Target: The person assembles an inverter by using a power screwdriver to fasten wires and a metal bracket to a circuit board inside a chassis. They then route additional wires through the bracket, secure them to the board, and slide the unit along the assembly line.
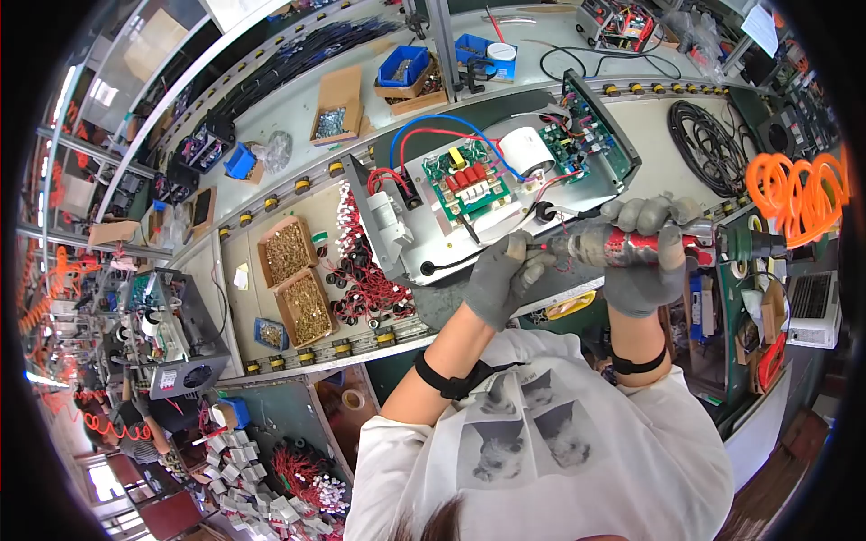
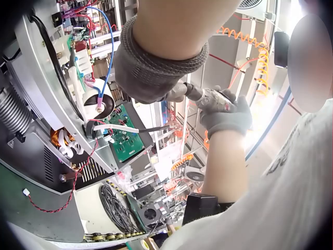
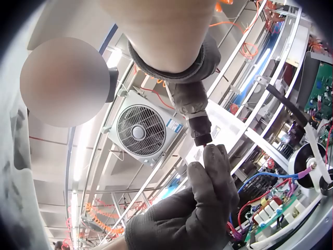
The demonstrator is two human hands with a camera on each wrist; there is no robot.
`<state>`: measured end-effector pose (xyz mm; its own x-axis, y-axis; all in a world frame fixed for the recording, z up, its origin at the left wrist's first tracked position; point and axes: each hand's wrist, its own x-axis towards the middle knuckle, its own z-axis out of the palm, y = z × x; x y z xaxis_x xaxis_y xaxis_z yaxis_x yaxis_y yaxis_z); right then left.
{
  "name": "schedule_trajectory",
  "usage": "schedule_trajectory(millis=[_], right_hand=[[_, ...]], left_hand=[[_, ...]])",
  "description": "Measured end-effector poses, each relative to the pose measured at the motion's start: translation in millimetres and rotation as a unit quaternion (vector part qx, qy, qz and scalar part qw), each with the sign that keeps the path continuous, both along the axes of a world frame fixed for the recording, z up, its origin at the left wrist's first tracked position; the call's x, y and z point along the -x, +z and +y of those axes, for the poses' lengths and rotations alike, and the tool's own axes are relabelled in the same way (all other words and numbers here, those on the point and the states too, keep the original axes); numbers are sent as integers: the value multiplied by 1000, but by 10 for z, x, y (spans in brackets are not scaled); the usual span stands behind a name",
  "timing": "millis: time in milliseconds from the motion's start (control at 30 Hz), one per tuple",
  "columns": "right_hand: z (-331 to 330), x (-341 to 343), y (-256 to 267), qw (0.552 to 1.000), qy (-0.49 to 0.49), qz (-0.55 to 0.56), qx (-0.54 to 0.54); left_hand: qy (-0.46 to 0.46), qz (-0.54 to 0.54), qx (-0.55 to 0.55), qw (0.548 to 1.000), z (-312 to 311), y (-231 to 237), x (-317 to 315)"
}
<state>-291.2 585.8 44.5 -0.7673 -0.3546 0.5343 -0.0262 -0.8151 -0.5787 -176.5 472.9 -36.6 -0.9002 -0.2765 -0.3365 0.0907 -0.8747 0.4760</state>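
In the head view the right hand point(image 1: 645, 270), in a grey glove, grips a red and grey air screwdriver point(image 1: 586, 245) held level, its tip towards the left. The gloved left hand point(image 1: 505, 279) has its fingers curled at that tip, pinching it or a small part there; the part itself is hidden. Seen from the right wrist, the left hand's fingertips point(image 3: 210, 156) meet the end of the tool point(image 3: 200, 130). Just beyond both hands lies an open metal chassis point(image 1: 451, 236) with a green circuit board point(image 1: 465, 185), a white cylinder point(image 1: 526, 151) and blue and red wires.
Left of the chassis are two cartons of small brass-coloured parts point(image 1: 305, 307) and a heap of red wires point(image 1: 361, 279). A black cable coil point(image 1: 704, 149) lies at the right, near an orange coiled hose point(image 1: 794, 194). Roller rails point(image 1: 383, 338) edge the bench.
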Motion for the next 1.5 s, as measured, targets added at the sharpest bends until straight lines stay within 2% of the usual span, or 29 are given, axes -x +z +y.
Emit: schedule_trajectory(millis=[100,167,233,267,300,333,367,400,433,500,533,567,667,700,767,800,833,867,900,933,967,1000,1033,1100,1133,1233,1367,1433,1500], right_hand=[[59,29,0,1000,6,-8,25],[138,18,81,1000,-25,-11,14],[261,59,125,999,-27,-13,22],[339,77,154,998,-61,-18,26],[425,117,178,995,-93,-21,30],[559,179,181,994,-102,-8,27],[667,231,202,994,-108,-7,24],[762,276,227,994,-105,16,31],[837,310,238,993,-102,39,39],[921,335,231,991,-123,36,41],[925,344,232,988,-140,57,31],[926,357,223,984,-156,78,23],[903,356,148,976,-205,77,2],[882,349,130,969,-234,76,-19],[828,377,62,970,-230,73,-3],[786,389,48,971,-225,83,-6],[733,401,33,971,-219,93,-8],[656,417,14,976,-203,73,25],[589,431,-4,977,-198,71,26],[517,448,-18,980,-191,55,16],[433,466,-25,982,-184,40,5],[332,478,-27,986,-167,17,2],[228,515,-54,987,-161,16,4],[16,604,-138,993,-121,14,3],[-123,608,-160,994,-105,-13,30],[-461,580,-178,990,-132,-57,-14],[-724,547,-307,990,-119,-65,-35],[-788,544,-379,991,-118,-59,-35],[-826,547,-417,988,-138,-47,-46]], left_hand=[[-43,52,-25,997,11,-24,49],[-59,64,-22,996,17,6,103],[-182,107,-108,971,14,162,190],[-180,129,-54,974,6,-39,261],[-184,129,-58,973,26,-170,331],[-36,36,314,948,52,-274,398],[117,-61,633,763,75,-235,462],[189,-27,770,609,84,-183,538],[185,-23,768,612,128,-111,611],[184,29,820,541,263,-13,736],[204,12,832,516,313,6,793],[202,14,832,517,331,-26,840],[300,-75,777,548,338,-74,981],[299,-76,778,548,292,-96,1010],[316,-189,580,727,123,-161,1009],[295,-178,452,823,-16,-158,975],[267,-163,312,897,-168,-151,938],[245,-146,226,931,-316,-356,924],[250,-148,227,930,-429,-567,938],[144,-197,169,955,-544,-759,953],[35,-241,108,964,-610,-717,943],[-37,-229,271,934,-578,-698,844],[-34,-223,266,937,-521,-678,777],[-53,-279,375,883,-485,-416,734],[-49,-280,373,883,-497,-424,731],[-76,-286,342,892,-552,-457,733],[-100,-249,287,920,-644,-547,708],[-102,-240,203,944,-639,-517,690],[-106,-232,193,947,-651,-476,681]])
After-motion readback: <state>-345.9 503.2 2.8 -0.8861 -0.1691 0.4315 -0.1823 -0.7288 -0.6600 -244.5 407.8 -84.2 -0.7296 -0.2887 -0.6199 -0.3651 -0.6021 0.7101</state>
